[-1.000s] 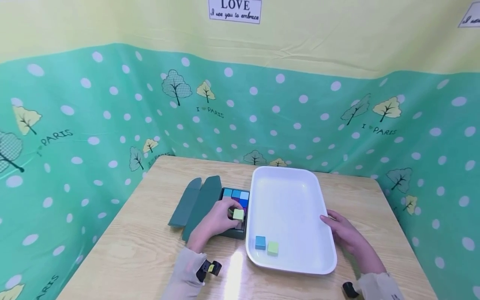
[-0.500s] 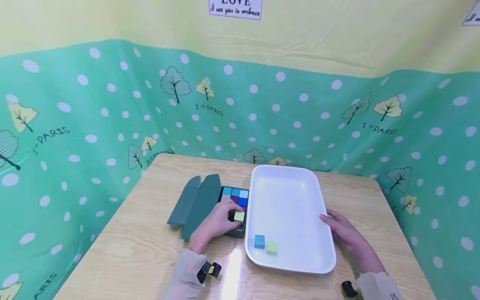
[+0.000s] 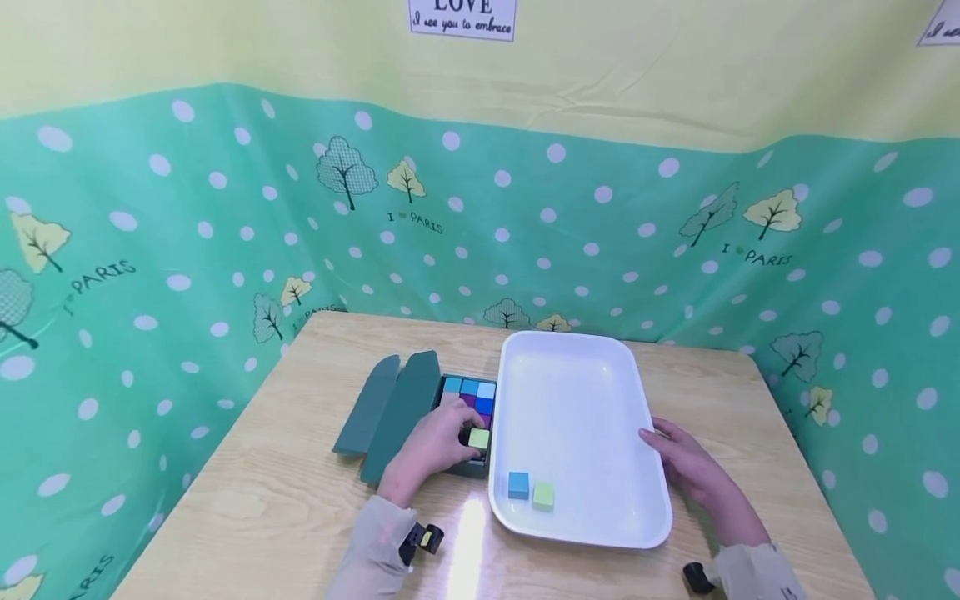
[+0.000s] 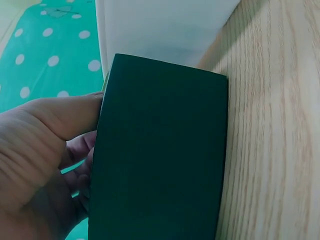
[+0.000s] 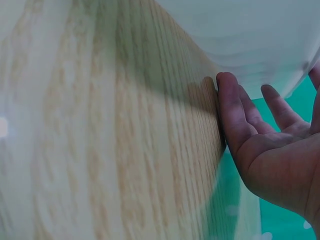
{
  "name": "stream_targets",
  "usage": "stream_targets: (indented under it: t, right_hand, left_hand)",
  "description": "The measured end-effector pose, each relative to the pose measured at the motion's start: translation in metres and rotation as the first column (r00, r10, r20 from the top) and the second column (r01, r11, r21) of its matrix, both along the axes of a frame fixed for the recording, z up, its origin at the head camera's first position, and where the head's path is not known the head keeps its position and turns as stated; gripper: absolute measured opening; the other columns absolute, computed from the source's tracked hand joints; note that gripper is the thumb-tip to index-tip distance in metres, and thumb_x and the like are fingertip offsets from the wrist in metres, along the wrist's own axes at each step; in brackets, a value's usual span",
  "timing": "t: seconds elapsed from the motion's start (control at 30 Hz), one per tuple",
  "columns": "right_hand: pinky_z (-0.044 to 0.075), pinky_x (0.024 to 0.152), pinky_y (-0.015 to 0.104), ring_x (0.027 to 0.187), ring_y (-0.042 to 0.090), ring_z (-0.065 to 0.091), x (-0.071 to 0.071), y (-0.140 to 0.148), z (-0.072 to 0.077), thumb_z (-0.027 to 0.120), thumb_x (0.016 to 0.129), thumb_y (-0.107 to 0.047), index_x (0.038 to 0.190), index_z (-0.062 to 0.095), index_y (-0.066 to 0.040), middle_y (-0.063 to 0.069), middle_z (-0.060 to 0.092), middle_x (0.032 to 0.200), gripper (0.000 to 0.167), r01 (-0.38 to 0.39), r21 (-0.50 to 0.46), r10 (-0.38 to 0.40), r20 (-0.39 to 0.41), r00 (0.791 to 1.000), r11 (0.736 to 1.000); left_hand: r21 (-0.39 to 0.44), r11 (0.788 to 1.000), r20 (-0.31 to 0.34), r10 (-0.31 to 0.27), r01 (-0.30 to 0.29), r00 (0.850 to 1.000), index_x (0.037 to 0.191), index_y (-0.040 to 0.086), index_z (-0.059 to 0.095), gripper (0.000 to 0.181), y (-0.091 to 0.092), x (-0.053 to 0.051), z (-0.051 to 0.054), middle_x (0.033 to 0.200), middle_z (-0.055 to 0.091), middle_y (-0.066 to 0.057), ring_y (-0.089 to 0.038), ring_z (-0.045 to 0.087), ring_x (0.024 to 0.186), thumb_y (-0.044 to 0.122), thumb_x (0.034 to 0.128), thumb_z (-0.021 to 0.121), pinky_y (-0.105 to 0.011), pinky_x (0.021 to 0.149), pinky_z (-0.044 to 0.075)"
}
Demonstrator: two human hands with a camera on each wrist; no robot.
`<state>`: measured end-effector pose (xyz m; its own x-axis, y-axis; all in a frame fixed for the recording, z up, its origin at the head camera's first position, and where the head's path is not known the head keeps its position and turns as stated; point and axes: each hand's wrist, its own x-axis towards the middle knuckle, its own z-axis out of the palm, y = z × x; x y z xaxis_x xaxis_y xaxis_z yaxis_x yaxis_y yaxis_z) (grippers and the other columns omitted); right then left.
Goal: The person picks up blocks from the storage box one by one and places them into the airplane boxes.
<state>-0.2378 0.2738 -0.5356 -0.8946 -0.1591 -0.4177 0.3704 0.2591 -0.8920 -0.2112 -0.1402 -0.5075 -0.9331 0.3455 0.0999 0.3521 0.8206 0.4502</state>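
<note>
In the head view my left hand (image 3: 437, 440) pinches a light green cube (image 3: 479, 438) between thumb and fingers, low in the dark green box (image 3: 467, 469). From the left wrist view, the box's side wall (image 4: 160, 150) hides the cube and most of the fingertips. Several blue, purple and pale cubes fill the box's far part. My right hand (image 3: 693, 468) holds the right rim of the white tray (image 3: 581, 417), thumb over the edge and fingers along the outer wall. A blue cube (image 3: 518, 485) and another light green cube (image 3: 543, 496) lie near the tray's front left.
The box's open lid flap (image 3: 405, 412) spreads out to the left on the wooden table (image 3: 247, 492). Box and tray stand close side by side. A green dotted curtain (image 3: 510, 225) hangs behind the table and on both sides.
My left hand has lowered the light green cube a little, deeper into the box. The right hand and the tray stay where they were; the head view shifts slightly.
</note>
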Motion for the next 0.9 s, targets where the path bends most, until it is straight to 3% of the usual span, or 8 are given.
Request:
stream_targets:
  t: [0.27,0.57,0.73,0.9]
  right_hand:
    - [0.05,0.087,0.04,0.107,0.028,0.062,-0.001,0.0,-0.002,0.062,0.091,-0.052,0.149,0.029,-0.006,0.018,0.06,0.125,0.081,0.009,-0.014,-0.009,-0.005,1.0,1.0]
    - [0.048,0.089,0.04,0.11,0.028,0.06,-0.001,0.005,-0.002,0.061,0.091,-0.051,0.149,0.029,-0.005,0.018,0.058,0.128,0.081,0.012,-0.013,-0.012,-0.016,1.0,1.0]
    - [0.047,0.092,0.042,0.111,0.029,0.06,0.0,0.005,-0.002,0.061,0.091,-0.052,0.15,0.027,-0.004,0.019,0.057,0.129,0.083,0.007,-0.002,-0.007,-0.01,1.0,1.0]
    - [0.046,0.092,0.042,0.112,0.029,0.059,0.0,0.002,-0.003,0.06,0.092,-0.051,0.15,0.028,-0.004,0.02,0.056,0.13,0.081,0.01,-0.015,-0.01,-0.01,1.0,1.0]
  left_hand:
    - [-0.062,0.998,0.0,0.011,-0.011,1.0,0.099,0.02,0.069,0.042,0.003,-0.002,0.004,0.087,0.057,0.01,-0.011,0.049,0.081,0.027,0.0648,0.092,-0.028,0.069,0.047]
    - [0.059,0.998,0.035,-0.017,0.015,0.999,0.098,0.017,0.07,0.04,-0.003,-0.001,0.008,0.085,0.056,0.008,-0.01,0.052,0.077,0.029,0.0656,0.091,-0.027,0.069,0.047]
    - [0.113,0.993,0.048,-0.036,0.031,0.998,0.099,0.02,0.07,0.031,0.0,0.005,0.013,0.091,0.062,0.008,-0.009,0.057,0.083,0.032,0.0747,0.085,-0.029,0.072,0.049]
    - [0.178,0.979,0.106,-0.116,0.096,0.988,0.105,0.015,0.071,0.023,0.015,0.011,0.03,0.098,0.066,0.004,-0.012,0.06,0.089,0.027,0.0856,0.076,-0.03,0.077,0.051]
